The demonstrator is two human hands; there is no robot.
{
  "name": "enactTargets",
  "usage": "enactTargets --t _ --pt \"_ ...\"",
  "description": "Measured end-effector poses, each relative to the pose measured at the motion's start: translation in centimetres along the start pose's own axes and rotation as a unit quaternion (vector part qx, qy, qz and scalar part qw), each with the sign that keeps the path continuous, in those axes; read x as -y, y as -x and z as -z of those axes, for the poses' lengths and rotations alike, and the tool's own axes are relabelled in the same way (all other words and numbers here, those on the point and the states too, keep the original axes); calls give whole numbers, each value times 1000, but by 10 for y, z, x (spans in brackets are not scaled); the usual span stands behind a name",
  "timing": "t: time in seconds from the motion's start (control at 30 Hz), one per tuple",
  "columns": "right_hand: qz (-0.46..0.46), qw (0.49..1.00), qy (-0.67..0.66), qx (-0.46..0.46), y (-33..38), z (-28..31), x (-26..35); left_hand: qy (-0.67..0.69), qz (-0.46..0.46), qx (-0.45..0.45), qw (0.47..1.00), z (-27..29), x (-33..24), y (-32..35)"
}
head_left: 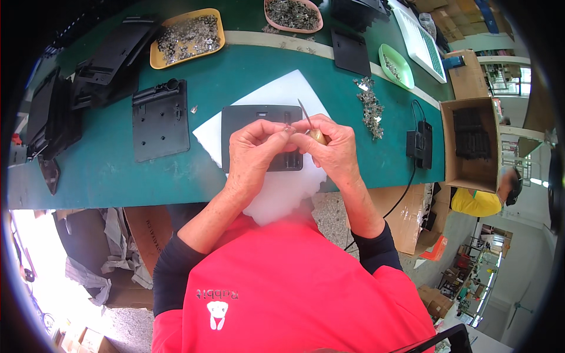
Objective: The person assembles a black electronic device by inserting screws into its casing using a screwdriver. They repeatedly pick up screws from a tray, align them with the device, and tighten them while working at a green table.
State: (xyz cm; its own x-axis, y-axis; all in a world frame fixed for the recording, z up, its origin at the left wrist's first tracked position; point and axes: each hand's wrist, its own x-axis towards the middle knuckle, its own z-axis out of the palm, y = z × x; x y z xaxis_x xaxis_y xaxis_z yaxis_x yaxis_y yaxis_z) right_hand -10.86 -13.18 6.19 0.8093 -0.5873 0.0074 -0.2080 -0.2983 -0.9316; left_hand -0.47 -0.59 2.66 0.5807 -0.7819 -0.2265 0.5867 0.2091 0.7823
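Over a black plastic panel, my left hand pinches a small metal piece between thumb and fingertips; its shape is mostly hidden. My right hand meets it there, fingers wrapped round the wooden handle of an awl-like tool whose thin metal shaft points up and away. That hand's fingertips also come close to the small piece, and I cannot tell whether they touch it. Under the panel lies a white foam sheet on the green table.
Small metal parts fill a yellow tray, a pink tray and a green tray. Loose metal clips lie right. A black panel and stacked panels are left. A black corded device sits near a cardboard box.
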Motion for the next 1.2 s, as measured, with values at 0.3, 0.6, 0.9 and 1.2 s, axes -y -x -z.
enactTargets --t 0.3,0.6,0.9,1.2 --pt "188 972 127 -56 2 -6 4 117 33 25 992 2 4 0" --pt "-32 998 -44 -42 8 -7 7 163 43 18 986 -1 3 0" --pt "127 987 63 -79 8 -12 -1 115 17 -11 993 -7 3 2" --pt "143 955 246 84 -5 23 -5 -161 -43 3 986 19 -24 -3"
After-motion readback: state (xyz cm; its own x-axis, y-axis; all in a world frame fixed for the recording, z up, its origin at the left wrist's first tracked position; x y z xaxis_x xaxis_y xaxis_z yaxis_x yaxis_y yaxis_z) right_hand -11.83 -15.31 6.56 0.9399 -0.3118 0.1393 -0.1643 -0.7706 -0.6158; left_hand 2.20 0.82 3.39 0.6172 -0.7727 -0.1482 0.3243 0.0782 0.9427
